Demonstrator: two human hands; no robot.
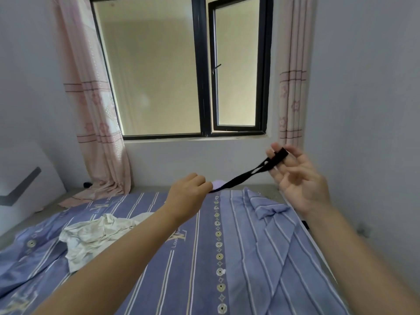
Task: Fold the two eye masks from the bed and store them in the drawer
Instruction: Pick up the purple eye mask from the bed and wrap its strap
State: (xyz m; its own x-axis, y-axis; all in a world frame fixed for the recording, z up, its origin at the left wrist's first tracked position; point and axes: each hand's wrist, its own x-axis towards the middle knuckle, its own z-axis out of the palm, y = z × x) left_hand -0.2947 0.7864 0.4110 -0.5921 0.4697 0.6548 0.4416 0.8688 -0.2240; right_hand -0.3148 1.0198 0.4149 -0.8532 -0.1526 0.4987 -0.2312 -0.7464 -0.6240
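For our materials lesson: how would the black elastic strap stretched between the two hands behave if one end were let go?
The black elastic strap looks taut and twisted between the left hand and right hand, so it would probably spring back, then hang limp. It seems thin and light, likely easy to fold.

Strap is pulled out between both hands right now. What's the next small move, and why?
Probably bring the right hand in toward the left hand, folding the black strap back onto the lilac eye mask. The strap is stretched taut in the air above the striped bedsheet, and the mask is mostly hidden behind the left hand, so nothing looks folded yet.
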